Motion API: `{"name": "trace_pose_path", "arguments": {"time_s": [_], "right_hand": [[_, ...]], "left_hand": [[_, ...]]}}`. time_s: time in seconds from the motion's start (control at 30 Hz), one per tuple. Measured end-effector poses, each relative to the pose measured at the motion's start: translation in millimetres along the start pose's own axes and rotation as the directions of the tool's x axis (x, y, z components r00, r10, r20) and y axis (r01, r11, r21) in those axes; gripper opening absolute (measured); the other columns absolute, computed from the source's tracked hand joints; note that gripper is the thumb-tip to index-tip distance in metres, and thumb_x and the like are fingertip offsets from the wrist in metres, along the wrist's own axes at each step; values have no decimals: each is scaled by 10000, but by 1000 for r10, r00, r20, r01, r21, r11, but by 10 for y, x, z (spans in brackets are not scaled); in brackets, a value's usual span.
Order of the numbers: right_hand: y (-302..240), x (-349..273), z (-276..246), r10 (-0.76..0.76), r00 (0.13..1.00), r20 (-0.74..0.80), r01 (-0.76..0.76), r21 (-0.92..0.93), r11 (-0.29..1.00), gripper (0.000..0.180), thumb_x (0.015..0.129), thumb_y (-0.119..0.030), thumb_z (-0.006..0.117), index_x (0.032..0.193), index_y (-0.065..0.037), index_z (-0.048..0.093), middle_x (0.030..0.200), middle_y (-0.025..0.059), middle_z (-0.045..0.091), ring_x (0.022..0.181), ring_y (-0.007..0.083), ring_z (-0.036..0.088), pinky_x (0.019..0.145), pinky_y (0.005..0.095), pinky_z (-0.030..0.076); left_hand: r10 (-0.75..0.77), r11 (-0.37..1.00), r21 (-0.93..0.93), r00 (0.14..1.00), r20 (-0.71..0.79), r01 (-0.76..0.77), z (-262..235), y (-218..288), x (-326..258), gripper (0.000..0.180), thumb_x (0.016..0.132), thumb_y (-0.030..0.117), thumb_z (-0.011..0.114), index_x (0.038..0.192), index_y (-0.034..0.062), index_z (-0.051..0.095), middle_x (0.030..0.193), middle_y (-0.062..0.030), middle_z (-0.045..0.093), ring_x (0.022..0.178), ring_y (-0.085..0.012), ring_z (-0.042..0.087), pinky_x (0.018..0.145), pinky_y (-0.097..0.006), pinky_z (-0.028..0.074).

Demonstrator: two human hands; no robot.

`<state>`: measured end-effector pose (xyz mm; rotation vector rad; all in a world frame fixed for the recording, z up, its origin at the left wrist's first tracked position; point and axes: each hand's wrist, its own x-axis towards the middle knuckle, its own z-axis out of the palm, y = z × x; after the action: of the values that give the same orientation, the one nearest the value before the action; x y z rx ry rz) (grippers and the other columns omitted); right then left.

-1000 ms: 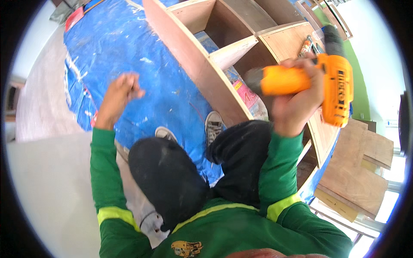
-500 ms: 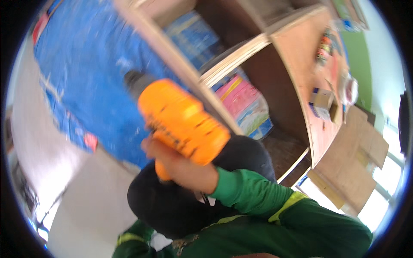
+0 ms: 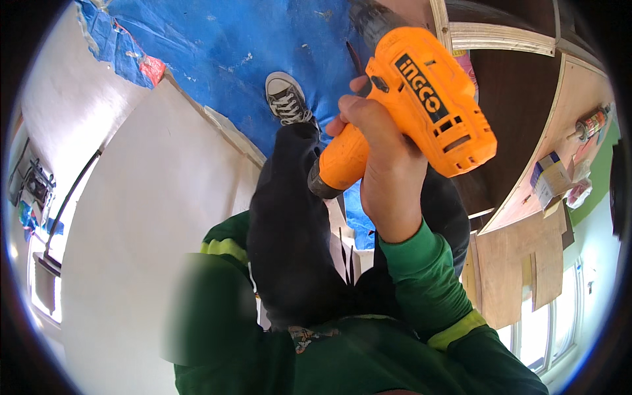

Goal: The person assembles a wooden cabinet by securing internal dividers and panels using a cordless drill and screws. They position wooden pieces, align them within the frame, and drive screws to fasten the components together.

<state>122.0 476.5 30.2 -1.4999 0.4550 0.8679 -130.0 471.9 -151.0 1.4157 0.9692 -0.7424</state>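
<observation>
Presently at handling stage — right hand [image 3: 390, 155] wrapped round the cordless drill [image 3: 428, 89], before the plywood cabinet edge [image 3: 503, 37]; left hand unseen, state undetermined — repositioning would call for firm grip.

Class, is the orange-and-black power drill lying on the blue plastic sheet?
No, the right hand grips the orange-and-black power drill by its handle, holding it up in the air.

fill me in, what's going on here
The person's right hand grips an orange drill by its handle, the dark chuck pointing away from the person. The left hand is out of sight, though its green sleeve shows. A blue sheet lies under one shoe. To the right is an open wooden unit with a small box on its pale panel.
</observation>
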Motion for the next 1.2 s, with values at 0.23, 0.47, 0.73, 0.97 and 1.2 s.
{"name": "trace_pose_path", "arguments": {"time_s": [0.23,0.47,0.73,0.97,1.2], "right_hand": [[40,89,-39,172,979,-110,-156,138,978,309,887,-47,750,1179,-22,653,1051,81,667,756,217,701,714,376,594],[21,453,-144,88,992,-87,-65,237,969,344,895,-28,751,1222,-29,646,1054,54,675,743,200,700,673,360,588],[37,669,-82,8,995,103,-24,153,988,293,954,-91,750,1224,-7,672,1003,47,698,804,165,704,733,330,569],[-261,1140,116,-487,815,312,510,9,860,390,931,-187,800,1280,-42,703,1234,116,751,1087,277,737,907,387,569],[-906,1306,242,-442,816,372,513,-113,851,375,887,-261,826,1081,-28,605,980,217,676,967,463,663,798,498,528]], "left_hand": [[85,996,5,995,-57,-85,482,990,694,251,1121,263,532,1071,77,693,874,-95,663,780,-197,671,717,-369,551],[60,990,133,995,-83,-48,15,1305,475,236,1112,245,541,1081,79,705,896,-102,674,800,-203,678,732,-374,555],[46,952,306,991,-123,-6,-895,1822,184,221,1102,225,551,1092,82,720,920,-110,685,823,-210,686,750,-380,559],[64,901,432,996,-60,-32,-1494,2249,657,211,1094,207,560,1102,85,732,942,-116,695,843,-215,694,765,-386,562],[48,858,510,998,43,-63,-1930,2391,1017,205,1085,190,569,1112,87,745,963,-123,706,863,-221,701,780,-391,566]]}}
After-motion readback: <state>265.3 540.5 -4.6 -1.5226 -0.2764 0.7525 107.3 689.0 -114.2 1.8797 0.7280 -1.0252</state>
